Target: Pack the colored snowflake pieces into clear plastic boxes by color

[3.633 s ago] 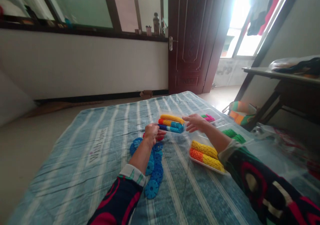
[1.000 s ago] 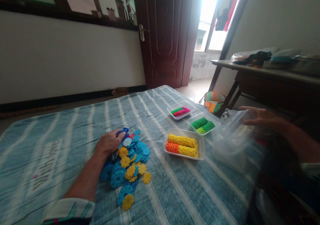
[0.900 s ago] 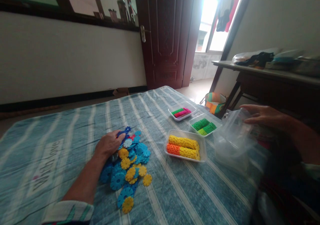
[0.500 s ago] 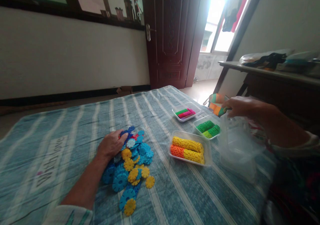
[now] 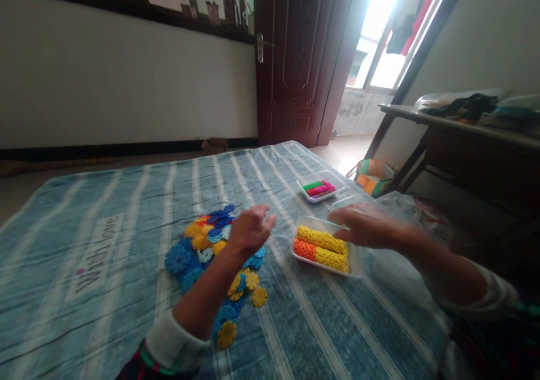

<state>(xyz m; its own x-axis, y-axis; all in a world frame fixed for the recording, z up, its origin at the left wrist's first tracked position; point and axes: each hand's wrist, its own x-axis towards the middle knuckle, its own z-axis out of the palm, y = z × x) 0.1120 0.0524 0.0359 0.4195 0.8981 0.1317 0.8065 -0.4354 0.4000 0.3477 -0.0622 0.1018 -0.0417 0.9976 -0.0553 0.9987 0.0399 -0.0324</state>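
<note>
My left hand [image 5: 251, 232] hovers over the right side of a pile of snowflake-shaped plastic discs [image 5: 194, 276] in blue, yellow and red. Its thumb and forefinger stand apart, with nothing visible between them. My right hand [image 5: 365, 222] reaches left above a clear box [image 5: 358, 267] that holds rows of yellow and orange discs [image 5: 324, 250]. The fingers are stretched out, the thumb is lower and apart, and no object shows in them. Beneath that hand, another small clear box [image 5: 352, 200] is mostly hidden. A larger translucent container [image 5: 396, 267] stands under my right forearm.
Farther back, a clear box [image 5: 300, 187] holds green, red and pink rows. A striped blue cover [image 5: 139, 217] lies under everything. At the right stands a table [image 5: 442, 122] with bags on it. Orange and green fabric [image 5: 373, 177] lies beyond the cover's edge.
My left hand has lifted off the discs and moved right. My right hand has come left and down from above the large container to the yellow-disc box. The view has shifted slightly.
</note>
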